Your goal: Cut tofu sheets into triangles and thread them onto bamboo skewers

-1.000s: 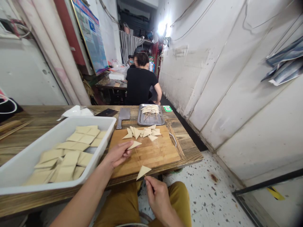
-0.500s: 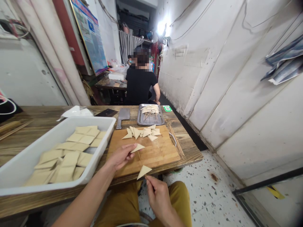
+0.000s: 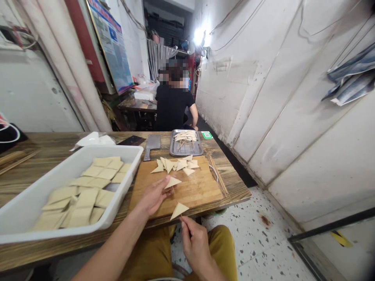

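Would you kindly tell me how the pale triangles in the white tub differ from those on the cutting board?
The triangles in the white tub look larger than those on the wooden cutting board. The tub's lie in a broad, overlapping layer, the board's in a small cluster. The tub's look a deeper tan, the board's paler. Both are flat, triangular pieces.

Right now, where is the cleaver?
In the head view, the cleaver lies on the wooden table, left of the steel tray, just beyond the cutting board.
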`<action>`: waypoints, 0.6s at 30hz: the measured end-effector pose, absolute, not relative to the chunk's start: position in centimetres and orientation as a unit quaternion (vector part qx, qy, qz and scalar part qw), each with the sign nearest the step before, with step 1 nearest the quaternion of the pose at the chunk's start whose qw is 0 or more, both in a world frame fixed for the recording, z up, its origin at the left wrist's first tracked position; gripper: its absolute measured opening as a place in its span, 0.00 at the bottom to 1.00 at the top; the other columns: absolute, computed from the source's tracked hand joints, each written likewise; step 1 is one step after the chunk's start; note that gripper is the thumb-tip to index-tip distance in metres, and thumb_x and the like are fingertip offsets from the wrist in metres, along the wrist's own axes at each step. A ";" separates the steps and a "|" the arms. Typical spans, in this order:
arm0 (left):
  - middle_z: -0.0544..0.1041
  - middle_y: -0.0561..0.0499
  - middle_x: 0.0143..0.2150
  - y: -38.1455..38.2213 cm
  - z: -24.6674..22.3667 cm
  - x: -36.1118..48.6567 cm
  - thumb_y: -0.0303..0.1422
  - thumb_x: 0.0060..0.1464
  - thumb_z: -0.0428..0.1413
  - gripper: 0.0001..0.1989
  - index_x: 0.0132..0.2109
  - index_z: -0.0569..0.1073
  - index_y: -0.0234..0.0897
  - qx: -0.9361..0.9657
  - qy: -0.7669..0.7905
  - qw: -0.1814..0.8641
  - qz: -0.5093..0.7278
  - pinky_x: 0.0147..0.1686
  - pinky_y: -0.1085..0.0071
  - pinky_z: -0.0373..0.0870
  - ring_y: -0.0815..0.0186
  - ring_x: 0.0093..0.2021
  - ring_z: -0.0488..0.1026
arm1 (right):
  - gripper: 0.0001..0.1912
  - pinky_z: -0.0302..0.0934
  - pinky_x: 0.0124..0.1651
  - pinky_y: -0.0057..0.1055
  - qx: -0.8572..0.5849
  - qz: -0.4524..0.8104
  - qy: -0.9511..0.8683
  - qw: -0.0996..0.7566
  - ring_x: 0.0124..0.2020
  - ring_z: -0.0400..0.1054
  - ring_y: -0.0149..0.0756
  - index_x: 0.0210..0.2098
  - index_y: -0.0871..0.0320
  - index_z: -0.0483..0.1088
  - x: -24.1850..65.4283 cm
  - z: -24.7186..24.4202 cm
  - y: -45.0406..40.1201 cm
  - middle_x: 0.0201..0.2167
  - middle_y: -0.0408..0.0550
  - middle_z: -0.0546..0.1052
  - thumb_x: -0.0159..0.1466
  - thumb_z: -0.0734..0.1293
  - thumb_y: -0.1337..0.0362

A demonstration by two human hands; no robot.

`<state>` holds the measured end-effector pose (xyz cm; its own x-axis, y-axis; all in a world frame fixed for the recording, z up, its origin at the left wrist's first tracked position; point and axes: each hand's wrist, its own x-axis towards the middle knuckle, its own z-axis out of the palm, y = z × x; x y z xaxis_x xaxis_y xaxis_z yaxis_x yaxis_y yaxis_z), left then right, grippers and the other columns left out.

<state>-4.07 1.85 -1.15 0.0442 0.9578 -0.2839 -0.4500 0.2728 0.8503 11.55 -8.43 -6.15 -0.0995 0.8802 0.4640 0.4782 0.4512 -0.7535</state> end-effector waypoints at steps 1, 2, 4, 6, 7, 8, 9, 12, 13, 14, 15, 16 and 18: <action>0.78 0.42 0.39 1.9 -1.1 -4.0 0.34 0.47 0.62 0.12 0.38 0.77 0.30 0.278 0.446 0.663 0.533 0.30 0.76 0.71 0.66 0.36 0.75 | 0.15 0.68 0.39 0.26 -0.477 0.216 -0.711 0.470 0.32 0.75 0.36 0.41 0.60 0.73 11.5 -6.1 -8.5 0.30 0.51 0.79 0.65 0.56 0.69; 0.78 0.42 0.39 1.8 -1.0 -3.9 0.32 0.47 0.61 0.11 0.37 0.77 0.30 0.269 0.450 0.662 0.536 0.32 0.75 0.72 0.65 0.37 0.75 | 0.15 0.67 0.39 0.26 -0.476 0.218 -0.711 0.469 0.31 0.75 0.36 0.41 0.60 0.73 11.5 -6.1 -8.5 0.30 0.50 0.78 0.65 0.56 0.69; 0.79 0.41 0.38 1.8 -0.8 -3.8 0.30 0.48 0.61 0.08 0.37 0.76 0.29 0.253 0.460 0.658 0.539 0.32 0.75 0.73 0.65 0.36 0.76 | 0.15 0.67 0.39 0.26 -0.474 0.223 -0.710 0.470 0.31 0.74 0.35 0.40 0.60 0.73 11.4 -6.0 -8.5 0.29 0.50 0.78 0.65 0.55 0.69; 0.79 0.41 0.37 1.6 -0.7 -3.7 0.28 0.49 0.60 0.07 0.36 0.76 0.28 0.243 0.466 0.657 0.541 0.31 0.75 0.73 0.65 0.35 0.76 | 0.15 0.67 0.39 0.26 -0.472 0.226 -0.710 0.472 0.31 0.74 0.35 0.40 0.60 0.73 11.4 -6.0 -8.5 0.29 0.50 0.78 0.65 0.55 0.69; 0.79 0.41 0.37 1.6 -0.6 -3.6 0.28 0.49 0.59 0.06 0.35 0.76 0.28 0.241 0.467 0.657 0.540 0.30 0.75 0.73 0.66 0.34 0.76 | 0.15 0.67 0.39 0.26 -0.471 0.227 -0.710 0.472 0.32 0.74 0.35 0.40 0.60 0.73 11.4 -6.0 -8.5 0.29 0.50 0.78 0.65 0.55 0.69; 0.79 0.40 0.37 1.5 -0.6 -3.6 0.27 0.49 0.59 0.06 0.35 0.76 0.28 0.240 0.467 0.658 0.540 0.29 0.76 0.73 0.66 0.34 0.76 | 0.15 0.67 0.38 0.26 -0.471 0.228 -0.710 0.472 0.32 0.74 0.36 0.40 0.60 0.73 11.3 -6.0 -8.5 0.30 0.51 0.78 0.65 0.55 0.69; 0.79 0.40 0.36 1.4 -0.6 -3.6 0.27 0.49 0.59 0.06 0.36 0.76 0.28 0.240 0.466 0.659 0.540 0.29 0.76 0.73 0.66 0.33 0.76 | 0.15 0.67 0.38 0.26 -0.471 0.228 -0.710 0.471 0.32 0.74 0.36 0.41 0.60 0.73 11.3 -6.0 -8.5 0.30 0.51 0.78 0.65 0.55 0.69; 0.79 0.41 0.36 1.3 -0.8 -3.5 0.27 0.49 0.59 0.07 0.37 0.76 0.28 0.239 0.462 0.661 0.541 0.28 0.75 0.73 0.65 0.33 0.77 | 0.15 0.67 0.39 0.26 -0.472 0.224 -0.709 0.474 0.31 0.74 0.36 0.41 0.61 0.72 11.3 -5.9 -8.6 0.29 0.50 0.78 0.65 0.55 0.69; 0.79 0.41 0.36 1.3 -0.9 -3.5 0.27 0.50 0.59 0.07 0.37 0.76 0.28 0.240 0.460 0.662 0.541 0.28 0.75 0.73 0.65 0.33 0.77 | 0.15 0.67 0.39 0.26 -0.472 0.220 -0.709 0.475 0.31 0.75 0.36 0.40 0.61 0.73 11.3 -5.9 -8.6 0.29 0.50 0.78 0.65 0.55 0.69; 0.79 0.41 0.37 1.3 -1.0 -3.4 0.27 0.50 0.59 0.07 0.38 0.76 0.28 0.241 0.458 0.664 0.540 0.29 0.76 0.73 0.65 0.34 0.77 | 0.15 0.67 0.39 0.26 -0.472 0.217 -0.710 0.475 0.31 0.75 0.36 0.40 0.61 0.73 11.3 -5.9 -8.6 0.29 0.51 0.78 0.65 0.55 0.69; 0.79 0.40 0.37 1.3 -1.1 -3.4 0.27 0.50 0.58 0.07 0.38 0.76 0.28 0.243 0.456 0.666 0.538 0.29 0.76 0.73 0.66 0.34 0.77 | 0.15 0.68 0.39 0.26 -0.473 0.214 -0.711 0.475 0.31 0.75 0.36 0.40 0.61 0.73 11.3 -5.9 -8.6 0.29 0.51 0.78 0.65 0.55 0.69; 0.79 0.40 0.37 1.2 -1.2 -3.3 0.27 0.50 0.58 0.07 0.38 0.76 0.28 0.244 0.456 0.667 0.536 0.29 0.76 0.73 0.66 0.34 0.77 | 0.15 0.68 0.38 0.26 -0.474 0.210 -0.711 0.474 0.31 0.75 0.36 0.40 0.61 0.73 11.3 -5.9 -8.6 0.29 0.51 0.78 0.65 0.55 0.69; 0.78 0.40 0.39 1.1 -1.2 -3.1 0.27 0.51 0.58 0.07 0.38 0.76 0.28 0.241 0.458 0.669 0.534 0.29 0.77 0.73 0.66 0.34 0.77 | 0.15 0.68 0.37 0.27 -0.478 0.199 -0.714 0.471 0.31 0.75 0.37 0.40 0.62 0.73 11.3 -5.9 -8.5 0.29 0.52 0.78 0.65 0.55 0.70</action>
<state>-3.14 1.09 -1.19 0.0114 0.9347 -0.3553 -0.4929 0.3144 0.8113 11.25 -8.52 -5.85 -0.0986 0.8699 0.4832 0.4951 0.4641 -0.7345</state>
